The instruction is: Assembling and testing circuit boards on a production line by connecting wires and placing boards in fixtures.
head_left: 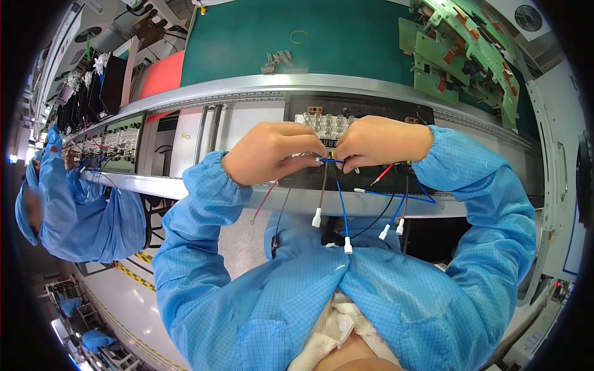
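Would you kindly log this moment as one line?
left hand: at end of blue wire | right hand: pinching same wire | below: white connectors hanging

A green counter [346, 37] carries a cluster of small silvery parts [283, 57], with a thin yellow loop [298, 42] just beyond. Green circuit boards [458, 59] crowd its right end; a red sheet [162, 75] adjoins its left. Farther left, a co-worker [93, 216] wears blue, near yellow-and-black floor tape [135, 276].

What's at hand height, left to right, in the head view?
Co-worker's blue sleeve → component-filled circuit board → upright metal rods → left hand → right hand → right blue sleeve. Blue wire left out: it overlaps the fingertips.
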The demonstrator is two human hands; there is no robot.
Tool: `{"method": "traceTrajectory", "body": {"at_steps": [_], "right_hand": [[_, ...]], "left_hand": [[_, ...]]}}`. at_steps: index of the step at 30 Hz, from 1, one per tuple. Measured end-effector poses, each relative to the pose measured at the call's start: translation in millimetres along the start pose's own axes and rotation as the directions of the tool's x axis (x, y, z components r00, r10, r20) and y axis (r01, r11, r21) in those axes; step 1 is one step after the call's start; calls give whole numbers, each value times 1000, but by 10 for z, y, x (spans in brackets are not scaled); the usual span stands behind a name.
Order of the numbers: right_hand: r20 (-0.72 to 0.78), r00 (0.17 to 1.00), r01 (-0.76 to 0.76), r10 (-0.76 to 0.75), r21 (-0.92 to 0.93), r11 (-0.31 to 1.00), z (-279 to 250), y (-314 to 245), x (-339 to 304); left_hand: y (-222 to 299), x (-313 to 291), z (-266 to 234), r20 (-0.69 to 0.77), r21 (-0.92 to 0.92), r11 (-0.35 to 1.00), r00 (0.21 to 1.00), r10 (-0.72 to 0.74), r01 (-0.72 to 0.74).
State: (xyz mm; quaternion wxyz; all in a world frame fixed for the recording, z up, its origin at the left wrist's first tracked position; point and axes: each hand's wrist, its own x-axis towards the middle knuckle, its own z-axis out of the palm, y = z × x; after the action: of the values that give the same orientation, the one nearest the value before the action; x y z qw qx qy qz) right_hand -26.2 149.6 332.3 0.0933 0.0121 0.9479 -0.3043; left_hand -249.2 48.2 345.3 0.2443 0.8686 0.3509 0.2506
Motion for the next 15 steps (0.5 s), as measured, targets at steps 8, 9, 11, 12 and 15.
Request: {"method": "traceTrajectory", "body": {"at_steps": [8, 9, 11, 12, 15], "right_hand": [[-145, 986, 89, -83, 34, 995, -129, 114, -205], [-197, 980, 45, -36, 42, 998, -233, 98, -282], [-296, 951, -65, 92, 99, 993, -519, -20, -508], [-389, 913, -93, 123, 94, 991, -596, -65, -661], [-544, 804, -240, 239, 71, 968, -609, -145, -1259]], "left_hand": [[-53, 44, 9, 91, -64, 997, 994, 59, -53], [-51, 47, -8, 105, -51, 998, 994, 41, -36], [-51, 22, -18, 118, -43, 999, 993, 25, -20], [-41, 8, -13, 89, -100, 994, 995, -43, 52], [-127, 39, -4, 96, -204, 973, 992, -87, 105]]}}
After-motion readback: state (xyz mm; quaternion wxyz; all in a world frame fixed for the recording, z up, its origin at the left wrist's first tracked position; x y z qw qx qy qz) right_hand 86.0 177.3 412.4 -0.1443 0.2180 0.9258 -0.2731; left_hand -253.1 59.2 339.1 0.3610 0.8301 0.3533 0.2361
